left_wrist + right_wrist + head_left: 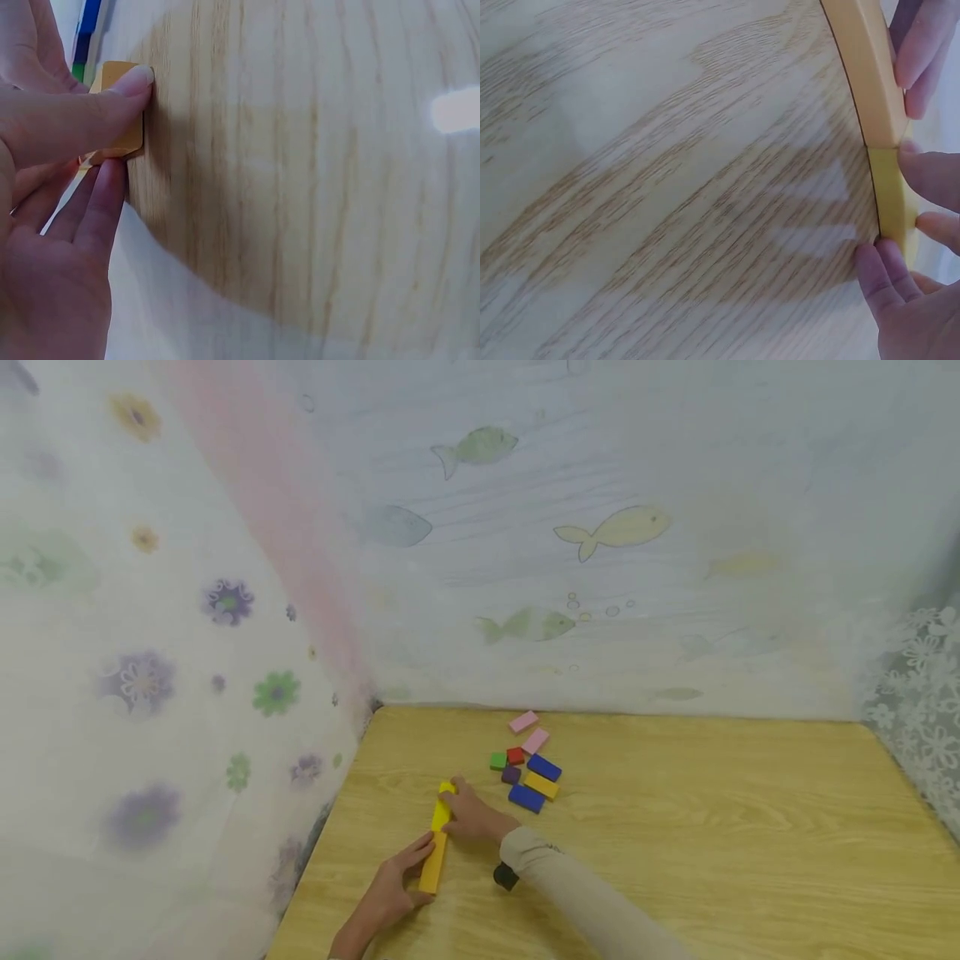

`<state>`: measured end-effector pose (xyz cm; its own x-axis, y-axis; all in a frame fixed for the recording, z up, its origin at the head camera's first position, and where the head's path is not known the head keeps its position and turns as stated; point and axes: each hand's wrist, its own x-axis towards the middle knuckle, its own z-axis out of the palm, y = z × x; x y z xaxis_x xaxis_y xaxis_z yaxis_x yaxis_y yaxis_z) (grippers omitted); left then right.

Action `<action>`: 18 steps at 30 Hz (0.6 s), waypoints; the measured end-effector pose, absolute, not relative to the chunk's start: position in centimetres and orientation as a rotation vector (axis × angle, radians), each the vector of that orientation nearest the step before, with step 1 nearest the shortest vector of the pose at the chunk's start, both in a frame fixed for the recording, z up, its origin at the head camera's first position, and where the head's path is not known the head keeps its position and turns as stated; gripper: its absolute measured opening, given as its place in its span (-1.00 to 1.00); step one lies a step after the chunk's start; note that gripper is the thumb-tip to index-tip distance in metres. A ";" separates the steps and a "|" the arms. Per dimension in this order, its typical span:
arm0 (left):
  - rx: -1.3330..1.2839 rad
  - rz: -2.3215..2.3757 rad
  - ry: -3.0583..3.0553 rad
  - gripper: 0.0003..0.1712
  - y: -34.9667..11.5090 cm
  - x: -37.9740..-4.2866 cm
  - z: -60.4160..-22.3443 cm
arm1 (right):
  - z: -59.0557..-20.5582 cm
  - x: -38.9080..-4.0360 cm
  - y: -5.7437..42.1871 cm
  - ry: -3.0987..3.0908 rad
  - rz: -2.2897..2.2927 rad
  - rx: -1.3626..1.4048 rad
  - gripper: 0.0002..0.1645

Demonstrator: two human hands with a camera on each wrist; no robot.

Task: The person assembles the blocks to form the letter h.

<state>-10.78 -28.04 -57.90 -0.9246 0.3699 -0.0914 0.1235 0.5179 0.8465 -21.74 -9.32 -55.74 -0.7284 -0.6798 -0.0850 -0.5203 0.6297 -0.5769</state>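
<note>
In the head view, an orange-yellow wooden block (432,866) and a bright yellow block (441,815) lie end to end on the table, forming one line. My left hand (386,889) grips the orange-yellow block, thumb at its near end and fingers along its left side. The left wrist view shows that thumb across the end of the orange-yellow block (133,137). My right hand (477,816) holds the bright yellow block between thumb and fingers at its far end and side. Up close in the right wrist view, the bright yellow block (887,184) touches the orange-yellow block (874,90).
Beyond my right hand lie loose blocks: two pink (536,742), a green (498,762), a red (515,756), a dark purple (512,775), two blue (527,798) and an orange one (542,786). Printed curtains (600,677) border the wooden table (712,827) behind and at the left.
</note>
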 end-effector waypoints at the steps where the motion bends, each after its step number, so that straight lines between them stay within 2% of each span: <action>1: 0.419 1.354 2.504 -0.09 -28.0 -10.8 -57.8 | -55.7 -21.7 -9.2 2.557 -0.771 -0.971 -0.37; 8: 0.493 1.272 2.582 -0.12 -27.9 -10.8 -57.3 | -56.1 -21.5 -8.7 2.570 -0.788 -1.028 -0.41; 18: 0.483 1.296 2.745 -0.43 -27.5 -12.2 -57.1 | -55.3 -21.9 -7.8 2.607 -0.715 -1.144 -0.40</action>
